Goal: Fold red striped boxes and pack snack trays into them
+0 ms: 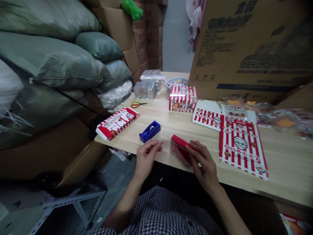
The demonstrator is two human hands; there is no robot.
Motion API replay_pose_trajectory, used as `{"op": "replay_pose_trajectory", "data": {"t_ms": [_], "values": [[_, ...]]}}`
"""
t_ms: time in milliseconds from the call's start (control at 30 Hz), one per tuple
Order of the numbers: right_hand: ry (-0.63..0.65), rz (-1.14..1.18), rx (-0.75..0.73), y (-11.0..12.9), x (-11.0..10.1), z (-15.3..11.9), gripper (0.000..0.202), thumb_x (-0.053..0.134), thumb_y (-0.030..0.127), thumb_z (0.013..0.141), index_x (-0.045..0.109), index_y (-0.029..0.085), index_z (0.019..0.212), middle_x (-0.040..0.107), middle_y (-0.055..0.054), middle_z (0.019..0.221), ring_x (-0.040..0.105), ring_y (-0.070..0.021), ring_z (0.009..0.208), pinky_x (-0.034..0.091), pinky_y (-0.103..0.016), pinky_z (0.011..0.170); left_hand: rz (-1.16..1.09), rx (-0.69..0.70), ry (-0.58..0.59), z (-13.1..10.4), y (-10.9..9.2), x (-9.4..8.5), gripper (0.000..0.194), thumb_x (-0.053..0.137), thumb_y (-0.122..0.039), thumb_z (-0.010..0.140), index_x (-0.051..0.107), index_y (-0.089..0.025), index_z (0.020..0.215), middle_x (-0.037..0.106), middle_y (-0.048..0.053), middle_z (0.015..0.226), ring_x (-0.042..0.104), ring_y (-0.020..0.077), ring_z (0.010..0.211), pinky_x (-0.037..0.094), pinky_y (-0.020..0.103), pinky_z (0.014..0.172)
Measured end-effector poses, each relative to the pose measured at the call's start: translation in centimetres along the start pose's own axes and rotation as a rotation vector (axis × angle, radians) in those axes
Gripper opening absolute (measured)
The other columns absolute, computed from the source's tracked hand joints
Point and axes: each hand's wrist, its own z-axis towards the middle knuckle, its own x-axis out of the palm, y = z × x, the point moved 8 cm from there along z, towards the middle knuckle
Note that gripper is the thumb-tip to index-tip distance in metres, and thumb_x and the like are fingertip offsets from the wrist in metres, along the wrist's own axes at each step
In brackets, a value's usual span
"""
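Observation:
My right hand (204, 163) grips a small red box (179, 150) by its right end, close to the table's front edge. To the left of it, my left hand (148, 156) is closed in a pinch, its fingertips pointing toward the box but apart from it. Whatever the pinch holds, if anything, is too small to make out. Just beyond my left hand sits a blue tape dispenser (150, 131) with a roll in it. Flat red-and-white striped cartons (117, 122) lie stacked at the left. Yellow-and-red scissors (138, 104) rest behind the dispenser.
A folded striped box (183, 98) stands mid-table, with flat striped cartons (242, 147) to its right. Clear plastic cases (144, 90) and a bowl (168, 84) are at the back. Bagged small items (285, 121) lie right. Large sacks (66, 62) pile up left; a big cardboard box (227, 49) stands behind.

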Motion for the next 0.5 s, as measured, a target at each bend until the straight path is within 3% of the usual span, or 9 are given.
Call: {"op": "replay_pose_trajectory", "data": {"t_ms": [100,200,300,400,500], "values": [[-0.021,0.025,0.006,0.0,0.1,0.0,0.049,0.053,0.006,0.094,0.059,0.032,0.136,0.060,-0.010,0.130,0.053,-0.0288,0.131,0.041,-0.064,0.111,-0.207,-0.076,0.143,-1.2,-2.7,5.2,0.023,0.070,-0.034,0.086,0.078,-0.022,0.105,0.070,0.003,0.078,0.064,0.0162,0.072,0.051,0.028,0.074],[-0.062,0.065,0.003,0.0,0.1,-0.1,0.048,0.055,0.005,0.093,0.060,0.031,0.132,0.063,-0.009,0.126,0.057,-0.0276,0.127,0.041,-0.063,0.112,-0.387,-0.186,0.191,-1.1,-2.2,8.3,0.060,0.074,-0.033,0.084,0.056,-0.025,0.141,0.071,0.000,0.077,0.065,0.0139,0.069,0.052,0.027,0.074],[-0.100,0.065,-0.009,-0.2,-0.1,-0.3,0.055,0.056,0.003,0.091,0.052,0.030,0.139,0.064,-0.009,0.126,0.058,-0.0262,0.125,0.039,-0.064,0.113,-0.456,-0.253,0.158,-0.7,-0.5,9.2,0.085,0.077,-0.032,0.082,0.033,-0.024,0.153,0.071,-0.001,0.074,0.066,0.0131,0.067,0.052,0.026,0.072],[-0.077,0.017,-0.009,-0.5,-0.2,-0.4,0.064,0.056,0.004,0.092,0.042,0.030,0.149,0.061,-0.010,0.132,0.057,-0.0257,0.126,0.033,-0.065,0.117,-0.459,-0.287,0.139,-0.6,0.5,9.4,0.085,0.079,-0.034,0.081,0.033,-0.022,0.151,0.072,0.000,0.074,0.066,0.0135,0.066,0.052,0.026,0.072],[-0.004,-0.043,-0.021,-0.5,-0.2,0.0,0.062,0.053,0.006,0.094,0.043,0.034,0.149,0.061,-0.008,0.128,0.054,-0.0265,0.127,0.023,-0.069,0.119,-0.469,-0.313,0.164,-0.7,0.9,9.7,0.085,0.080,-0.039,0.078,0.034,-0.023,0.148,0.072,0.001,0.075,0.066,0.0143,0.065,0.051,0.026,0.071]]}}
